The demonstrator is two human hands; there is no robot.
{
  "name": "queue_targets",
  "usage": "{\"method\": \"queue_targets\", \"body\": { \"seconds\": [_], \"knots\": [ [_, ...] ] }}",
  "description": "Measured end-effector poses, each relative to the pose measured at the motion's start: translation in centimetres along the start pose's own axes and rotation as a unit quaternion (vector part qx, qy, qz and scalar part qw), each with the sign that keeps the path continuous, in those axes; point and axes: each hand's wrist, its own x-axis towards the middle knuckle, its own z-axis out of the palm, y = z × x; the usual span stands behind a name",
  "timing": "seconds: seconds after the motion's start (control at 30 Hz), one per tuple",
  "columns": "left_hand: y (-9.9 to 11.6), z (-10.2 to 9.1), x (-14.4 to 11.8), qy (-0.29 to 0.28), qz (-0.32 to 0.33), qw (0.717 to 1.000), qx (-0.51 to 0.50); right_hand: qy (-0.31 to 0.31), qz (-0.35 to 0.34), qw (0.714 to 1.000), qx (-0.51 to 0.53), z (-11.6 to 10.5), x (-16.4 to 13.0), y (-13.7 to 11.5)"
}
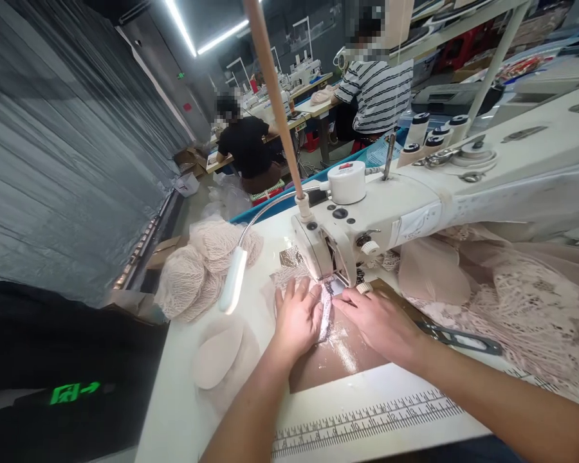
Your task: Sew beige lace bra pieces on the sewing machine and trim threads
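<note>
My left hand (296, 318) lies flat with fingers stretched out over a pale lace piece (325, 318), just in front of the needle area of a white sewing machine (313, 247). To the right of the lace's edge is my right hand (386, 321), its fingers drawn together and the fingertips at the lace; the exact grip is partly hidden. Both hands rest over a shiny brown sheet (313, 373) on the white table. A small lit lamp (234, 280) on a bendable neck shines from the left.
Lace-covered cups (183, 283) are piled at the left, with a plain beige cup (219, 354) nearer. Lace fabric (535, 296) heaps at the right beside a grey-handled tool (473, 339). A printed ruler (367, 421) runs along the front. Two people sit at machines behind.
</note>
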Motion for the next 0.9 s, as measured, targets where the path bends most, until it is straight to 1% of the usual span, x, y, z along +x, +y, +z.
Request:
{"method": "queue_targets", "body": {
  "seconds": [0.07, 0.1, 0.17, 0.23, 0.27, 0.3, 0.37, 0.43, 0.47, 0.5, 0.53, 0.57, 0.63, 0.7, 0.73, 0.8, 0.9],
  "knots": [
    [-0.3, -0.8, -0.4, -0.025, 0.003, 0.999, -0.038, -0.005, -0.008, 1.000, 0.016, 0.1, -0.2, 0.2],
    [-0.4, -1.3, -0.8, -0.047, 0.021, 0.997, -0.065, -0.005, -0.012, 0.999, 0.032, 0.2, -0.3, 0.4],
    [-0.2, -2.3, -1.9, -0.102, 0.086, 0.983, -0.127, 0.000, -0.019, 0.997, 0.073, 0.2, -0.5, 0.7],
    [0.2, -3.0, -3.3, -0.142, 0.152, 0.961, -0.185, 0.006, -0.022, 0.993, 0.112, 0.1, -0.7, 0.9],
    [0.5, -3.3, -4.1, -0.144, 0.173, 0.952, -0.208, 0.009, -0.022, 0.992, 0.126, 0.0, -0.8, 1.0],
    [0.7, -3.4, -4.7, -0.129, 0.180, 0.948, -0.228, 0.013, -0.022, 0.990, 0.137, -0.2, -0.8, 1.0],
    [0.9, -3.5, -5.6, -0.066, 0.156, 0.952, -0.254, 0.018, -0.022, 0.988, 0.151, -0.4, -0.8, 1.1],
    [0.9, -3.2, -5.9, 0.006, 0.089, 0.964, -0.249, 0.019, -0.021, 0.986, 0.162, -0.5, -0.7, 1.0],
    [0.9, -3.0, -5.7, 0.023, 0.056, 0.971, -0.233, 0.016, -0.020, 0.986, 0.167, -0.5, -0.7, 1.0],
    [1.0, -2.8, -5.4, 0.023, 0.033, 0.977, -0.209, 0.014, -0.020, 0.984, 0.174, -0.5, -0.7, 1.1],
    [1.1, -2.6, -5.0, 0.008, 0.028, 0.983, -0.181, 0.013, -0.022, 0.983, 0.182, -0.4, -0.7, 1.1],
    [1.3, -2.3, -4.6, -0.015, 0.038, 0.987, -0.155, 0.013, -0.026, 0.982, 0.187, -0.4, -0.7, 1.1],
    [1.9, -2.0, -3.7, -0.057, 0.088, 0.988, -0.116, 0.005, -0.036, 0.983, 0.178, -0.2, -0.7, 1.1],
    [2.4, -1.8, -3.0, -0.073, 0.128, 0.984, -0.100, -0.012, -0.033, 0.991, 0.130, -0.1, -0.7, 1.1],
    [2.6, -1.8, -2.7, -0.076, 0.135, 0.983, -0.098, -0.023, -0.027, 0.994, 0.100, -0.1, -0.7, 1.0],
    [2.6, -1.9, -2.5, -0.075, 0.123, 0.985, -0.094, -0.039, -0.014, 0.998, 0.050, -0.2, -0.6, 0.8],
    [2.3, -2.0, -2.3, -0.063, 0.087, 0.991, -0.076, -0.041, -0.005, 0.999, 0.015, -0.2, -0.5, 0.5]
  ]
}}
